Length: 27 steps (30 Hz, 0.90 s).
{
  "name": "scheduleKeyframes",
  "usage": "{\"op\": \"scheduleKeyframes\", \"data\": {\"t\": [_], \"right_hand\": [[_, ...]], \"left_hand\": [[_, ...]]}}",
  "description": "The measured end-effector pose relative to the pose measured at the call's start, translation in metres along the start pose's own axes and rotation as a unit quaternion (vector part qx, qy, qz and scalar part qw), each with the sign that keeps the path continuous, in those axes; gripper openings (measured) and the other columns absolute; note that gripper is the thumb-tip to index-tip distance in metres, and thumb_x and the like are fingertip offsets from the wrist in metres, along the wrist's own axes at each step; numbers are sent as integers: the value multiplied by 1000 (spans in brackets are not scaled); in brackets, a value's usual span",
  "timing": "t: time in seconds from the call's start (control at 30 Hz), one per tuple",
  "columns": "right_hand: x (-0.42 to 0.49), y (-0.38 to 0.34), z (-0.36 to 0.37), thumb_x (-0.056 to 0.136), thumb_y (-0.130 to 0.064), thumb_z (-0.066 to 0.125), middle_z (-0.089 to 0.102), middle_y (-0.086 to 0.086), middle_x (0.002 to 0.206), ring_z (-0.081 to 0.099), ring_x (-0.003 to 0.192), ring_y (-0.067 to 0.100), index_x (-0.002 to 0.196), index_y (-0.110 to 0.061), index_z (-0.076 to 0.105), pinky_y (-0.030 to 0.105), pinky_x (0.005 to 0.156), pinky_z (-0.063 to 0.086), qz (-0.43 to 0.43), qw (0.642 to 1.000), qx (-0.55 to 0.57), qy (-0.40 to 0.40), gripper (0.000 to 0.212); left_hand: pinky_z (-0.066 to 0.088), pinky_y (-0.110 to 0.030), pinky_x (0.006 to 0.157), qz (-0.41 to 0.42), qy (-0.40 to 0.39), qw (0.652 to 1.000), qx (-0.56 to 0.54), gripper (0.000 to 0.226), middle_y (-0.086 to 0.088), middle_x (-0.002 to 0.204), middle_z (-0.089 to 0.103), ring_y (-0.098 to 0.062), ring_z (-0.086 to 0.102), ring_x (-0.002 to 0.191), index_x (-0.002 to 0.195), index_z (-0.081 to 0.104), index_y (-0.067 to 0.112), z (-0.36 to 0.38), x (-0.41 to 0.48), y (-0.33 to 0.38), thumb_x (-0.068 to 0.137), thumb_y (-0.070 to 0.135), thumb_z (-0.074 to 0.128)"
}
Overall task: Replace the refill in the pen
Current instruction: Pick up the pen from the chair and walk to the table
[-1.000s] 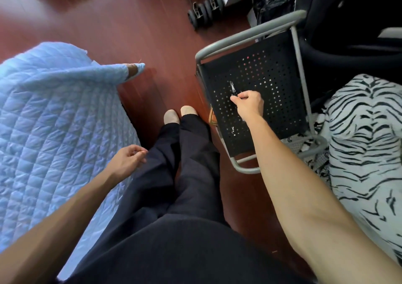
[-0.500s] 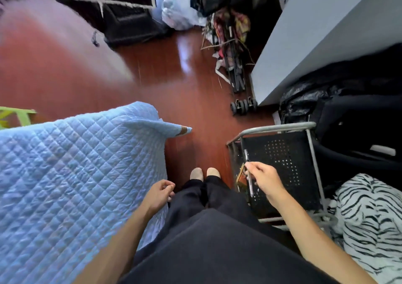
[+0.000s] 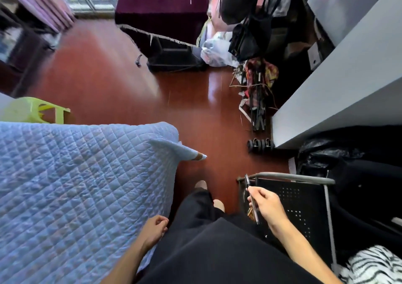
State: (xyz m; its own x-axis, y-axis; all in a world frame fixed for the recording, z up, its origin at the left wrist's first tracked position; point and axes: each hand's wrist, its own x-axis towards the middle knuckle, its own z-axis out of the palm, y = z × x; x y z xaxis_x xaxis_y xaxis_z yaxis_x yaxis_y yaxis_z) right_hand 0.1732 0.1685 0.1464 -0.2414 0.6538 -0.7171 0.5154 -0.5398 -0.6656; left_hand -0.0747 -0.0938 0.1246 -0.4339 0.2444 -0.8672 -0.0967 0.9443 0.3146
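Note:
A slim dark pen (image 3: 250,193) with a clear barrel is pinched in my right hand (image 3: 266,203), which hovers over the left edge of the black perforated chair seat (image 3: 300,203). The pen runs from near the chair's grey frame down past my fingers to a tip near my lap. My left hand (image 3: 154,229) rests loosely curled and empty at the edge of the blue quilted cover (image 3: 76,186), beside my left thigh. No separate refill is visible.
My legs in black trousers (image 3: 208,240) fill the lower middle. A grey desk (image 3: 339,83) stands at right, with black bags and a zebra-print cloth (image 3: 376,266) below it. A green plastic stool (image 3: 37,111) sits at left on the red wood floor.
My right hand lifted the pen off the chair seat and drew it back toward my lap. The view tilted up from the chair to the room. My left hand stayed by the quilt.

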Motion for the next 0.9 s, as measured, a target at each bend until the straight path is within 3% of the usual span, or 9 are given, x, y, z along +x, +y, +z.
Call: {"op": "scheduleKeyframes", "data": {"t": [0.13,0.3,0.4,0.5,0.63,0.8,0.9], "right_hand": [[27,-25,8,104,-26,70,77,-6,71,70,61,-2,95,-18,83,13,58,53,12,1000,-18,-6,18],[70,-79,27,105,-23,69,74,2,79,67,67,10,97,-15,81,13,57,52,22,999,-28,-2,17],[99,-124,39,105,-20,69,74,3,78,67,64,7,101,-11,80,14,58,54,14,1000,-22,15,15],[127,-168,48,105,-24,68,76,1,80,68,61,0,101,-17,80,11,55,52,-10,999,-28,29,14],[165,-216,57,105,-25,69,77,5,85,69,71,11,101,-20,79,19,66,53,-28,998,-37,32,12],[230,-272,64,104,-27,70,78,3,86,72,77,13,99,-25,78,22,70,54,-39,996,-74,12,10],[275,-308,67,104,-27,70,78,3,86,72,79,15,97,-26,78,24,73,54,-46,995,-92,-11,11]], "left_hand": [[38,-13,55,-36,-5,999,31,28,-3,74,62,-11,53,65,74,65,11,-11,12,-9,99,2,56],[33,-11,47,-28,-13,999,42,46,7,56,49,-4,41,53,57,51,21,-47,56,33,100,3,55],[32,-17,52,0,-3,999,48,39,-1,63,54,-13,46,58,62,52,17,-77,90,83,99,4,55],[34,-30,56,31,-8,999,21,41,-12,62,49,-16,44,53,63,47,11,-103,124,146,101,-3,49],[38,-32,63,65,-16,998,-11,29,-14,69,50,-20,47,64,73,51,9,-136,153,242,101,1,45],[45,-9,45,87,7,993,-75,16,-9,76,63,-14,56,60,94,62,8,-165,192,341,103,5,50],[43,-6,47,91,34,992,-84,16,-11,84,64,-11,58,61,104,66,5,-181,214,377,103,9,50]]}}
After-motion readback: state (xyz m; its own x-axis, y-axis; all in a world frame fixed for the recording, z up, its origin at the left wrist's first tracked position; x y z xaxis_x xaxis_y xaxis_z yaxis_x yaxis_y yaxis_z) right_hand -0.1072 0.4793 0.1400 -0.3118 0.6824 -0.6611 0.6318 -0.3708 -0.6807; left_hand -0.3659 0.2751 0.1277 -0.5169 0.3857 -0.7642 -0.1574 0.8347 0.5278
